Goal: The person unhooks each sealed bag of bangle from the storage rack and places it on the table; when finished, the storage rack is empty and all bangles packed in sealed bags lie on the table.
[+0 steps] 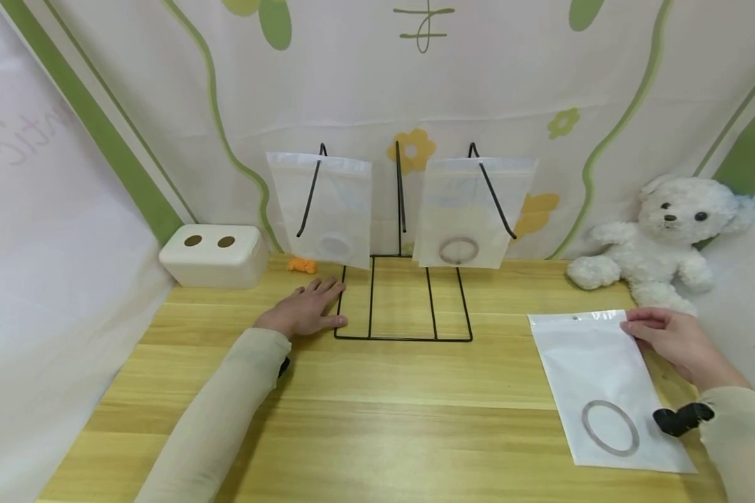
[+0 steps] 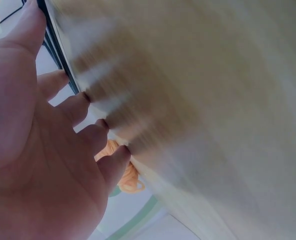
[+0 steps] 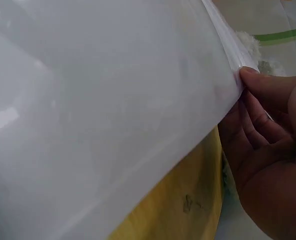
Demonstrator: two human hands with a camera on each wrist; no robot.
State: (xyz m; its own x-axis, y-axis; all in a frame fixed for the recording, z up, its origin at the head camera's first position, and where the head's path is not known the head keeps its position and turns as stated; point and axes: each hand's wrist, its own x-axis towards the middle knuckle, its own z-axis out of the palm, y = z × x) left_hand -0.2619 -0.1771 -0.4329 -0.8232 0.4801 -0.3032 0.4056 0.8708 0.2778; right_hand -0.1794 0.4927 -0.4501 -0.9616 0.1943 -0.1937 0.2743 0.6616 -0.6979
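Note:
A white zip bag [image 1: 579, 363] lies slanted at the right of the table, a ring-shaped item showing through its lower part. My right hand [image 1: 682, 346] pinches its top right corner between thumb and fingers; in the right wrist view the bag's edge [image 3: 230, 45] lifts off the wood there. At the left front of a black wire rack [image 1: 403, 339], my left hand [image 1: 305, 307] rests with spread fingers, the tips touching the table by the base frame. Two arms of this rack carry white bags, left [image 1: 346, 202] and right [image 1: 447, 209].
A bare middle rod [image 1: 400, 195] rises between the hanging bags. To the left stand a white box with two holes [image 1: 210, 269] and a small orange figure [image 1: 302, 265]. Behind my right hand sits a white teddy bear [image 1: 657, 244]. A printed curtain [image 1: 352, 91] closes off the back.

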